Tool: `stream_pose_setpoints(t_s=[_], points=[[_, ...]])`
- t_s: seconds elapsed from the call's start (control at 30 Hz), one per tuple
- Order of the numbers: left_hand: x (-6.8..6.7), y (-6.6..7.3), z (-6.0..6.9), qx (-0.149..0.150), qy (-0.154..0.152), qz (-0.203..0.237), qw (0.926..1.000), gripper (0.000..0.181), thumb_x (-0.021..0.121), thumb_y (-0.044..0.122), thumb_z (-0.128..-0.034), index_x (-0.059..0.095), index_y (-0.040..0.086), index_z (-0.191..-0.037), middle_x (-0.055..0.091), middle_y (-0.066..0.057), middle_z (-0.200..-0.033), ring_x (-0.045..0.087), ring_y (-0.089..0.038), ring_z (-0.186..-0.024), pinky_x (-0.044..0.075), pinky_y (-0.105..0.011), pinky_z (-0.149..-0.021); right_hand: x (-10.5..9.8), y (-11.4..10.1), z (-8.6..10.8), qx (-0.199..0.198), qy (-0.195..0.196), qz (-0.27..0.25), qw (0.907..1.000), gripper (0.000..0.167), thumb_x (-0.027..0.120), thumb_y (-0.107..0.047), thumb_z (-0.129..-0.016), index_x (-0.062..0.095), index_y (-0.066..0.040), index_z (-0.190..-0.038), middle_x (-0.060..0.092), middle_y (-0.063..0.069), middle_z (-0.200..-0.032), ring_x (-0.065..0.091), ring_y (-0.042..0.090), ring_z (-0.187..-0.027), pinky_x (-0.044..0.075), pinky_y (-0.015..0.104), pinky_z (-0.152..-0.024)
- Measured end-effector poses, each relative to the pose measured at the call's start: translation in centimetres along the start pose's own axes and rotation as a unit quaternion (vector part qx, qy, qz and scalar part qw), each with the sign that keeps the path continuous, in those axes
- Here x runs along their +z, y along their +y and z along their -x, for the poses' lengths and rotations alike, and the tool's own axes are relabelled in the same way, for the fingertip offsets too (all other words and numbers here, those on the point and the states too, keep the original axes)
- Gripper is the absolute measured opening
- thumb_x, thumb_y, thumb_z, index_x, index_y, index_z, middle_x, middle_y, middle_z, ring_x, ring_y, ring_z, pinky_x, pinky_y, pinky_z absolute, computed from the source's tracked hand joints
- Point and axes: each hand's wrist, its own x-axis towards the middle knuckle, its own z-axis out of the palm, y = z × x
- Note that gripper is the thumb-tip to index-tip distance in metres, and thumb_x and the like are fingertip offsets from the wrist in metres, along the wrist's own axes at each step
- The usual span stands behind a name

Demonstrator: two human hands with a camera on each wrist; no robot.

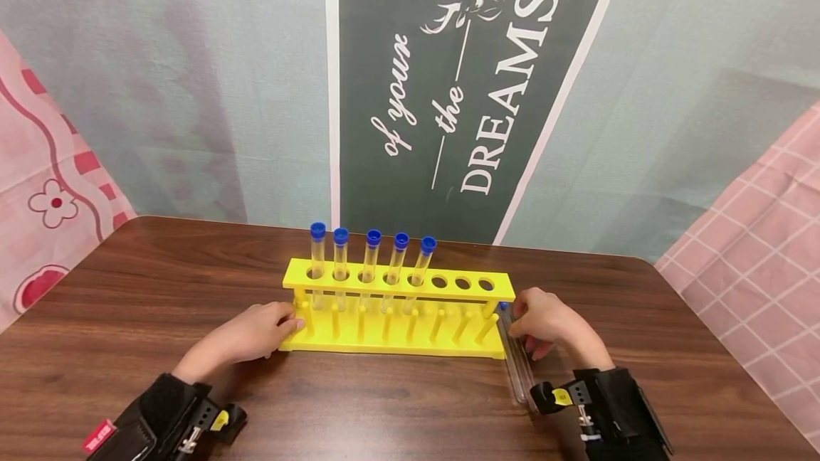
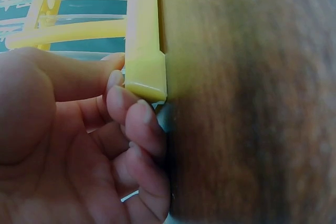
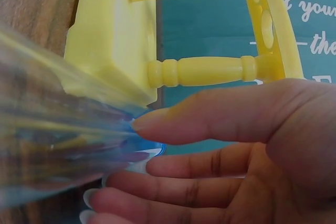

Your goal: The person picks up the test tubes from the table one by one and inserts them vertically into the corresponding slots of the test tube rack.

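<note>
A yellow test tube rack (image 1: 397, 283) stands on the table, with several clear, blue-capped test tubes (image 1: 371, 256) upright or leaning in its left holes. My left hand (image 1: 259, 333) grips the left end of its base; the left wrist view shows the thumb (image 2: 89, 77) on one side and curled fingertips on the other. More capped tubes (image 1: 517, 365) lie beside the rack's right end. My right hand (image 1: 547, 322) is over them, pinching near a blue cap (image 3: 142, 135) between thumb and fingers. How many tubes it holds cannot be told.
The brown wooden table (image 1: 397, 411) extends around the rack. A printed grey-green cloth (image 1: 474, 112) hangs behind its back edge, with pink patterned cloth (image 1: 756, 269) at the sides. Empty holes (image 1: 463, 283) and upright pegs (image 1: 439, 326) show on the rack.
</note>
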Motion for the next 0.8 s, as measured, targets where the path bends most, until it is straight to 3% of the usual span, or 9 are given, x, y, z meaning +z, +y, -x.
stream_pose_setpoints(t_s=[0.33,0.8], points=[[-0.02,-0.09,-0.06,0.008,0.003,-0.004,1.0000,0.024,0.052,0.017,-0.0936,0.046,0.007,-0.073,0.039,-0.002,-0.057,0.044,-0.015,-0.046,0.036,-0.027,-0.046,0.19,0.04,0.05,0.010,0.001,-0.006,0.9999,0.016,0.064,-0.001,-0.078,0.049,0.000,-0.079,0.052,0.012,-0.061,0.054,0.019,-0.044,0.049,0.032,-0.045],[0.06,0.07,0.01,-0.005,0.006,-0.002,1.0000,0.021,0.053,0.016,-0.0927,0.047,0.006,-0.075,0.039,-0.002,-0.057,0.043,-0.015,-0.046,0.037,-0.027,-0.046,0.26,0.34,-0.09,0.018,0.010,-0.003,0.9998,0.013,0.063,0.000,-0.077,0.051,0.001,-0.075,0.053,0.012,-0.059,0.055,0.019,-0.043,0.049,0.032,-0.045]])
